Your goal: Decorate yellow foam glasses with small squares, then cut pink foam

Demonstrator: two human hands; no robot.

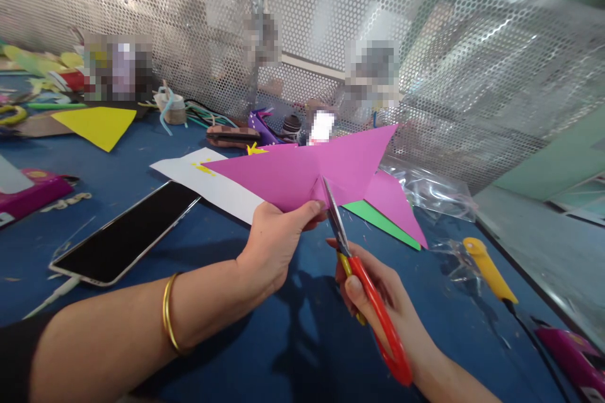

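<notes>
My left hand (278,236) pinches the lower edge of a large pink paper sheet (283,176), which is held up over the blue table. My right hand (378,293) grips scissors (380,321) with red and yellow handles. Their blades point up and away, and the tips meet the pink paper just right of my left thumb. Behind the sheet, another pink paper piece (397,204) lies over a green paper (382,223). A white paper (222,189) with small yellow bits lies on the left, partly under the pink sheet.
On the blue table (227,352), a phone (127,233) with a white cable lies at left. Yellow paper (101,126) is at far left. A brown case (232,136) stands behind. A yellow glue gun (489,267) and clear plastic (435,192) are at right. Perforated metal (212,25) rises behind.
</notes>
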